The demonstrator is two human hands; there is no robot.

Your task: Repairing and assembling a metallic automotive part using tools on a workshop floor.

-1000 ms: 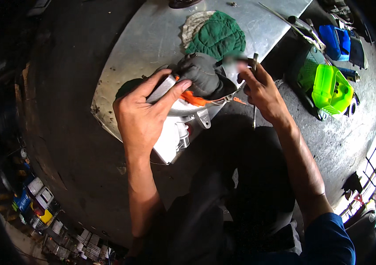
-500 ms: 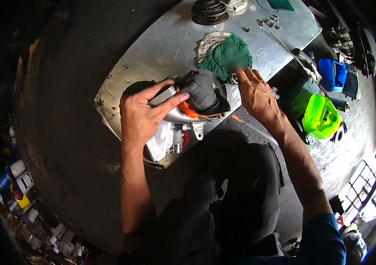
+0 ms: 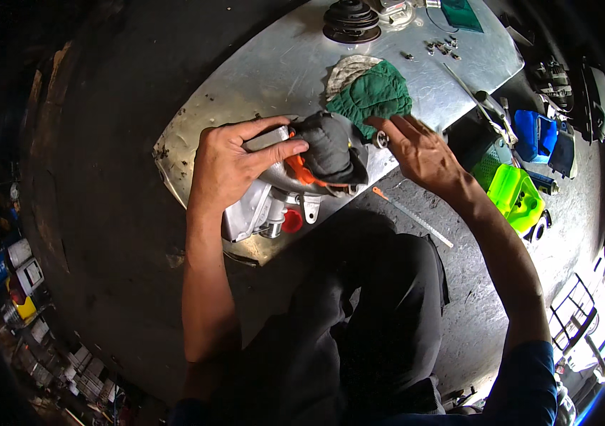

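Note:
My left hand (image 3: 225,167) is closed over a flat edge of a grey metal housing (image 3: 252,213), thumb on the near side and fingers on the far side. A dark grey cloth (image 3: 327,145) lies bunched on the housing, with a strip of orange material (image 3: 301,169) beside it. My right hand (image 3: 419,153) has its fingers curled at the housing's right end. A small round metal piece (image 3: 381,139) with a hollow end shows just under those fingertips; whether they grip it is hidden. Just beyond the right fingertips lies a crumpled green and off-white cloth (image 3: 373,89).
The housing rests on a worn metal tabletop (image 3: 274,78). Farther back are a black ribbed rubber boot (image 3: 352,21) and several small nuts (image 3: 444,47). On the floor lie an orange-ended blade (image 3: 412,216), a bright green bin (image 3: 514,197) and a blue bin (image 3: 535,135).
My right hand has shifted slightly right and toward me, the round metal piece moving with it in view. More of the housing and a red round part show below my left hand, which keeps its grip.

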